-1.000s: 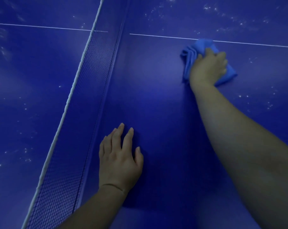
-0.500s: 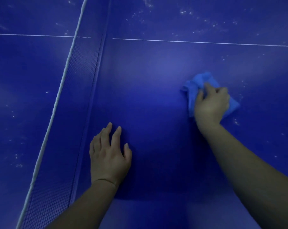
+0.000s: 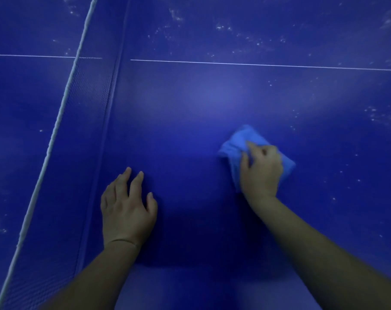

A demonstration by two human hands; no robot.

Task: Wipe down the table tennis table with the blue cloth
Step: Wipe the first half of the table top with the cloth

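Observation:
The table tennis table (image 3: 201, 104) is a dark blue surface filling the view. A bunched light blue cloth (image 3: 237, 142) lies on it right of centre, and my right hand (image 3: 260, 171) grips it from above with curled fingers, covering its near half. My left hand (image 3: 127, 209) rests flat on the table with fingers spread, to the left of the cloth and close to the net. White specks dot the surface at the far side and the right; the patch between my hands looks free of them.
The net (image 3: 62, 139), with its white top cord, runs diagonally along the left, from the top to the bottom left corner. A thin white line (image 3: 257, 64) crosses the table beyond the cloth. The other half of the table lies past the net.
My right hand has dragged the cloth toward me, away from the white line, over the last second. My left hand stays flat on the table by the net.

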